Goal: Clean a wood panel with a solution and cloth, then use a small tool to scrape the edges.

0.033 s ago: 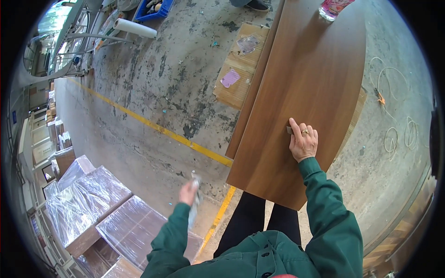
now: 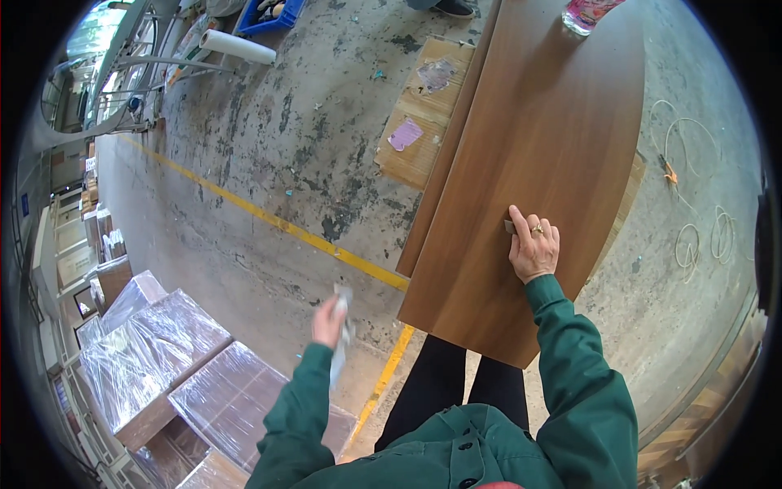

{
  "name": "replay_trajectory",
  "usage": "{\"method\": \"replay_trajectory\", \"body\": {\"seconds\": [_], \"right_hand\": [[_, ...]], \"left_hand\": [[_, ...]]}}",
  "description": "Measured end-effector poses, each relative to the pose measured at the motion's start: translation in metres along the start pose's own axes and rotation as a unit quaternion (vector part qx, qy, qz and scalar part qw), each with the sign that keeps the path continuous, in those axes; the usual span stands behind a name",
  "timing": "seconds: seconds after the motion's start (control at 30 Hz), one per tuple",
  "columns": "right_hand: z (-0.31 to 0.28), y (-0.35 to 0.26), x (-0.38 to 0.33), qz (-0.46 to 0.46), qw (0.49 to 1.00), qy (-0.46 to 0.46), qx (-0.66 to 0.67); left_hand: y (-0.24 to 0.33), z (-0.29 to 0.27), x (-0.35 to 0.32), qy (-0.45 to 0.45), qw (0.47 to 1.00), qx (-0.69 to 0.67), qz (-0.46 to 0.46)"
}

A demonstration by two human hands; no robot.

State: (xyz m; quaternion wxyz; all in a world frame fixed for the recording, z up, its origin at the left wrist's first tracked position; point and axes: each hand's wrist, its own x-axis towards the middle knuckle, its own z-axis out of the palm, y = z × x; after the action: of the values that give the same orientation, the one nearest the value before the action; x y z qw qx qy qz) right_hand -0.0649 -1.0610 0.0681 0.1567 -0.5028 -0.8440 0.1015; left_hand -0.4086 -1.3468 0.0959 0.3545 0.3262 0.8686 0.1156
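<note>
A brown wood-grain board [image 2: 521,155] with a curved right edge lies in front of me. My right hand [image 2: 533,248] rests on its near part, forefinger stretched forward. A small flat grey piece [image 2: 511,226] sticks out at the left between thumb and fingers; most of it is hidden, so I cannot tell its kind. Out to the left, over the floor, my left hand [image 2: 328,320] is closed on a crumpled whitish cloth [image 2: 344,330], which hangs down and is slightly blurred. At the board's far end stands a clear container with something pink [image 2: 585,16].
Another brown panel edge [image 2: 456,143] shows under the board's left side. Cardboard [image 2: 419,122] lies beyond it. Film-wrapped packages [image 2: 159,350] are stacked at lower left. A thin hose [image 2: 672,155] coils on the floor at right. A blue crate [image 2: 273,16] and a person's shoe [image 2: 452,8] appear far off.
My left hand and the cloth have shifted slightly left and away from me. My right hand stays in place on the board.
</note>
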Motion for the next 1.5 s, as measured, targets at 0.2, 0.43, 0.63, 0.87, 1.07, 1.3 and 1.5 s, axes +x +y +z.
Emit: {"method": "replay_trajectory", "body": {"seconds": [0.2,0.43,0.63,0.87,1.07,1.3,1.5], "right_hand": [[0.001,0.005,-0.001,-0.002,1.000,-0.004,0.002],[0.006,0.000,-0.003,-0.004,1.000,-0.025,-0.002],[0.004,0.004,-0.002,0.004,1.000,-0.028,-0.012],[0.002,0.007,-0.004,0.004,0.999,-0.027,-0.017],[0.010,-0.001,-0.004,-0.007,1.000,-0.008,-0.014],[0.008,0.001,-0.003,0.006,0.999,-0.012,-0.030],[0.009,-0.002,-0.003,0.009,0.999,-0.013,-0.032]], "left_hand": [[0.254,0.032,0.160,0.190,0.914,-0.089,0.347],[0.395,0.102,0.254,0.148,0.934,0.009,0.325],[0.314,0.101,0.220,0.112,0.883,0.050,0.453],[0.089,0.063,0.033,-0.036,0.900,0.120,0.417],[-0.115,0.016,-0.083,-0.443,0.801,0.399,-0.050],[0.124,0.024,-0.003,0.085,0.966,-0.092,0.228],[0.163,0.108,0.019,0.215,0.918,-0.018,0.332]]}}
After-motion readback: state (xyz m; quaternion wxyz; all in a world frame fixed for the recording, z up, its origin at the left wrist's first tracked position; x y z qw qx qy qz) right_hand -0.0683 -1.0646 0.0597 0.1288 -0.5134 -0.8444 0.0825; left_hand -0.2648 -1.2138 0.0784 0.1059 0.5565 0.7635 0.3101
